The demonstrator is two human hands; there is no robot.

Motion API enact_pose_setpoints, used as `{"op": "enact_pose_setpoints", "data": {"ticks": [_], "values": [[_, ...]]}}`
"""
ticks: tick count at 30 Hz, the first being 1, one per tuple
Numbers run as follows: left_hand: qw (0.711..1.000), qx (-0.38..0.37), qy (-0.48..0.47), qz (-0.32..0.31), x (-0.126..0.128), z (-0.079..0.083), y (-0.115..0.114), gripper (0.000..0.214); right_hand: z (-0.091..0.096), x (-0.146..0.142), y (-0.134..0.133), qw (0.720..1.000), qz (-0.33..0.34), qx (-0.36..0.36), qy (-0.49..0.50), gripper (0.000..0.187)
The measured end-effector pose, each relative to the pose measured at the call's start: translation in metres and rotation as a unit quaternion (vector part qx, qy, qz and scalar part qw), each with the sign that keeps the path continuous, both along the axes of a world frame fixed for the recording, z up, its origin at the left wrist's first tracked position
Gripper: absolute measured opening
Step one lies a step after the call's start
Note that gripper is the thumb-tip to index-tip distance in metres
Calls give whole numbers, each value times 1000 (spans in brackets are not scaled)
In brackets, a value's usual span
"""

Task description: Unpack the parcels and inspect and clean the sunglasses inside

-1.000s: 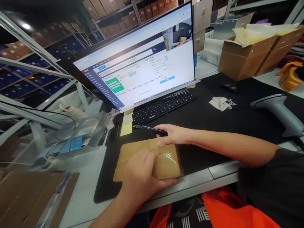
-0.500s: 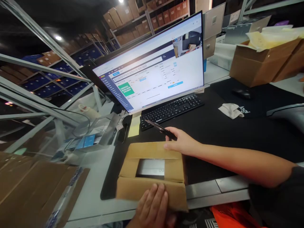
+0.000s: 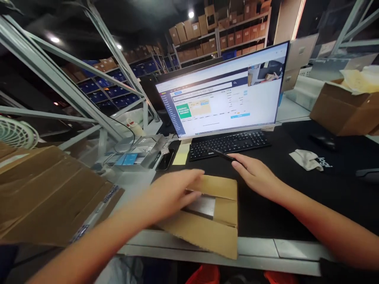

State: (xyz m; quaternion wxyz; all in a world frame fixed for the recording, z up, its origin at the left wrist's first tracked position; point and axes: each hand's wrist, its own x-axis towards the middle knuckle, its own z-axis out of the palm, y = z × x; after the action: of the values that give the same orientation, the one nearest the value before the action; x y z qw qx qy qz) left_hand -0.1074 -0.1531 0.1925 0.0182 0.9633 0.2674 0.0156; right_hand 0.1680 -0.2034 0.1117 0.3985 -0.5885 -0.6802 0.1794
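An open cardboard box (image 3: pixel 204 232) sits at the desk's front edge, its flaps partly folded around a central gap. Inside the gap shows a silvery-white item (image 3: pixel 205 206). My left hand (image 3: pixel 174 189) reaches over the left and far part of the box, slightly blurred. Its fingers are stretched toward the far flap, with the thumb apart near the gap; whether it grips the flap is unclear. My right hand (image 3: pixel 254 171) is off the box, right of it, closed around a slim black pointed tool (image 3: pixel 222 154) like a cutter. The tool's tip points left over the keyboard (image 3: pixel 231 144).
A monitor (image 3: pixel 219 98) stands behind the keyboard. Left are yellow notes (image 3: pixel 181 154), a phone (image 3: pixel 166 159) and a large carton (image 3: pixel 53 193). Right are a white cloth (image 3: pixel 306 159), a mouse (image 3: pixel 322 141) and another carton (image 3: pixel 343 108).
My left hand has moved from the near flap to the box's far left. My right hand has come off the far flap, still holding the tool. The camera view has shifted.
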Motion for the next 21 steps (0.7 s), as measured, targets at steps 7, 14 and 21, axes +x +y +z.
{"op": "enact_pose_setpoints", "data": {"ticks": [7, 14, 21], "values": [[979, 117, 158, -47, 18, -37, 35, 56, 47, 55, -61, 968, 119, -75, -210, 35], [983, 162, 78, -39, 2, -59, 30, 45, 42, 54, -76, 937, 135, -94, -307, 37], [988, 110, 91, 56, 6, -49, 25, 35, 46, 87, -40, 947, 113, -86, -287, 36]]}}
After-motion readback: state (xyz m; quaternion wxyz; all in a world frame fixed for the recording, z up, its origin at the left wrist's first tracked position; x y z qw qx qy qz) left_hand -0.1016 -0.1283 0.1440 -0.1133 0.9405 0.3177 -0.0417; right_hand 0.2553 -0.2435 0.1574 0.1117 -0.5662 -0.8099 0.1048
